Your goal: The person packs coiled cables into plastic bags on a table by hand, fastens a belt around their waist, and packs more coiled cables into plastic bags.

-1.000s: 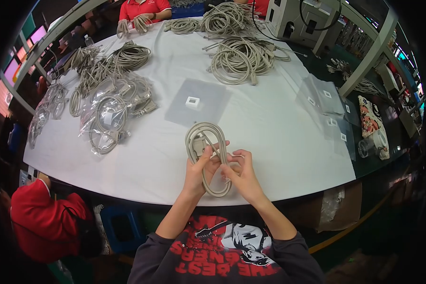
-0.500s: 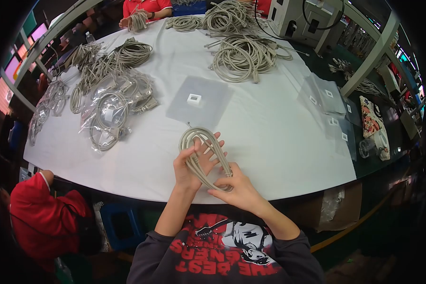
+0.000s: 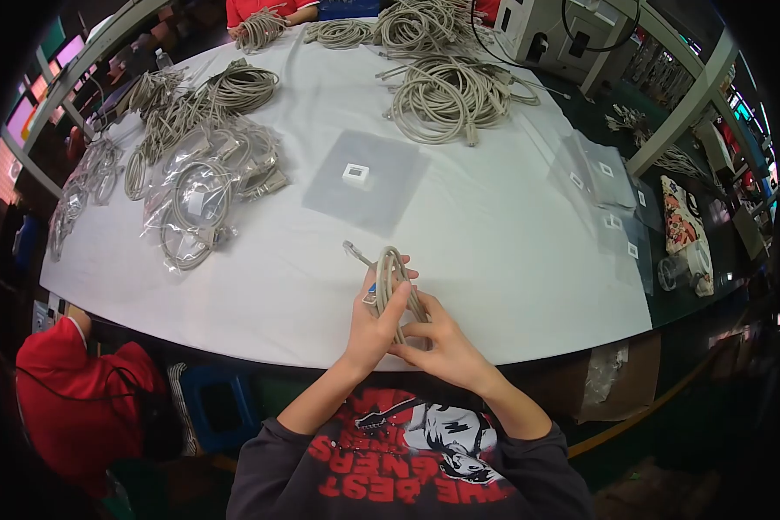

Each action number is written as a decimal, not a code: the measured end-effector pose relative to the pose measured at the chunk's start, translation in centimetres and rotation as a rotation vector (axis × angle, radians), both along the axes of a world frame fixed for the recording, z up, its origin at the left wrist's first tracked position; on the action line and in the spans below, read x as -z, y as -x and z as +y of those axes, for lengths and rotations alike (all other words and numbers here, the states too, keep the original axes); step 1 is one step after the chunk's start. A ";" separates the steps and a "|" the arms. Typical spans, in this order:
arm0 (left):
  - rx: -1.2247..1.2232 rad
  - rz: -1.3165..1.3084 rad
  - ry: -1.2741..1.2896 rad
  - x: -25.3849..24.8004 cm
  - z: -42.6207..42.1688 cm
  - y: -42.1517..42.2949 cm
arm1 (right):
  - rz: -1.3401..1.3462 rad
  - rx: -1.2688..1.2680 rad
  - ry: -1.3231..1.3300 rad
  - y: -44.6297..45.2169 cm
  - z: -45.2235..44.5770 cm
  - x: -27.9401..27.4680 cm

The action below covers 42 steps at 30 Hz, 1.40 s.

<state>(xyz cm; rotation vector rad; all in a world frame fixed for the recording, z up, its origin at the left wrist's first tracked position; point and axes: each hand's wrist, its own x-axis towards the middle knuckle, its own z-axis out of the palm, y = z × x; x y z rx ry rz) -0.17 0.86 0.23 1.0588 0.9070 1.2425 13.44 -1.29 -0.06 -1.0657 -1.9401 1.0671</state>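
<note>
A coiled beige cable (image 3: 390, 269) stands on edge between my two hands, over the front of the white-covered table. My left hand (image 3: 374, 322) is closed around the coil's left side, its thumb across the loops and fingertips showing beyond them. A bit of blue shows beside that hand. My right hand (image 3: 438, 345) grips the lower right part of the coil with thumb and fingers. One cable end with a small plug (image 3: 353, 250) sticks out to the upper left. Beyond the hands, clear flat bags (image 3: 364, 195) with a white label lie on the table.
Bagged cables (image 3: 204, 204) and loose coils (image 3: 243, 87) lie at left. More coils (image 3: 446, 100) are piled at the back. Clear bags (image 3: 602, 178) lie along the right edge. A co-worker in red (image 3: 82, 390) is at lower left; another (image 3: 269, 10) handles cables at the back.
The coil has turned from facing the camera to nearly edge-on, its plug end now extending to the upper left. My left hand has closed around it. The back co-worker's cable bundle has been lowered.
</note>
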 end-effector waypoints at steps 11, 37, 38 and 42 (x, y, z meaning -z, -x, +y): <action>0.042 0.787 -0.501 -1.1 12.1 5.9 | 1.235 -0.315 0.863 -7.6 1.9 0.0; -0.214 0.627 -0.414 5.5 20.6 7.6 | 1.517 0.313 1.035 -2.8 4.9 -3.6; -0.205 0.629 -0.420 5.5 20.5 7.5 | 1.359 0.427 0.973 -2.8 4.9 -3.7; -0.200 0.817 -0.659 5.3 20.2 7.1 | 0.698 0.485 0.647 -3.3 5.6 -2.8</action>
